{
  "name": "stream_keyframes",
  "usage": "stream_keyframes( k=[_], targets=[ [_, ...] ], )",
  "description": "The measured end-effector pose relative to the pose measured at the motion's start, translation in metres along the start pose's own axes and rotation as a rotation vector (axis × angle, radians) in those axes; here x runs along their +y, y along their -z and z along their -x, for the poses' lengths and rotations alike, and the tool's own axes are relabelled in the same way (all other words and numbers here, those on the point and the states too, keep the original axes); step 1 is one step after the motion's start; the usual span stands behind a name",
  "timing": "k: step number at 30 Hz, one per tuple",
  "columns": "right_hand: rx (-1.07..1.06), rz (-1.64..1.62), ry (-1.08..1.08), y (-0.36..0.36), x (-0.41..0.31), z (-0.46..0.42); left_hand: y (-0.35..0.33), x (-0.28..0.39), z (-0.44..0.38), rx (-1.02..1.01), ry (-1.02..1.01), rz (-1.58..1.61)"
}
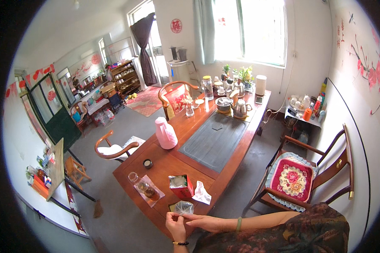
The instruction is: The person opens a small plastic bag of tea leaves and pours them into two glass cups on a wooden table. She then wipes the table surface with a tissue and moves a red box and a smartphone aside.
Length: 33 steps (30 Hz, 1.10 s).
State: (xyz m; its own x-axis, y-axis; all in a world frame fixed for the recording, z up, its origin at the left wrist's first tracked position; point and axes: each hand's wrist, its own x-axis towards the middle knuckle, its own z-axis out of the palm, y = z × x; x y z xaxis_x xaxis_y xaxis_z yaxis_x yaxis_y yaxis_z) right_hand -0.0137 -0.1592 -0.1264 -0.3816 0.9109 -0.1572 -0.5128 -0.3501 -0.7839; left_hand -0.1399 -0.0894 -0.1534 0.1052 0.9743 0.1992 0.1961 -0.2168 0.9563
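Close to the near edge of the wooden tea table point(155, 148), both my hands are at a small clear plastic bag point(184, 207). My left hand point(176, 226), with a beaded bracelet at the wrist, pinches the bag's near edge. My right hand point(205, 222), below a green bangle, grips the same edge with its fingertips touching the left fingers. What the bag contains is too small to tell. Just beyond stands an open red box point(184, 190) with a silvery pouch inside. A crumpled white tissue point(202, 193) lies beside the box.
Left of the box, a glass bottle point(148, 190) with brown contents lies on a pink cloth point(160, 195). A round dark lid point(148, 163) and a pink thermos jug point(166, 136) are farther back. Beyond the dark tea tray point(212, 142) stands a metal kettle point(240, 109). A cushioned armchair point(293, 180) is right.
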Motion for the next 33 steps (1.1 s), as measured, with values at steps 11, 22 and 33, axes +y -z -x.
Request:
stream_keyframes(
  k=[11, 22, 33],
  targets=[
    [0.034, -0.004, -0.031, 0.006, -0.007, 0.013, 0.003, 0.014, 0.001, 0.043, -0.415, -0.305],
    [0.497, 0.944, 0.193, 0.029, -0.01, 0.011, -0.013, 0.025, 0.005, -0.466, -0.604, -0.523],
    [0.228, 0.984, 0.029, 0.032, -0.021, 0.019, -0.018, 0.0, 0.022, -0.6, -0.164, -0.413]
  ],
)
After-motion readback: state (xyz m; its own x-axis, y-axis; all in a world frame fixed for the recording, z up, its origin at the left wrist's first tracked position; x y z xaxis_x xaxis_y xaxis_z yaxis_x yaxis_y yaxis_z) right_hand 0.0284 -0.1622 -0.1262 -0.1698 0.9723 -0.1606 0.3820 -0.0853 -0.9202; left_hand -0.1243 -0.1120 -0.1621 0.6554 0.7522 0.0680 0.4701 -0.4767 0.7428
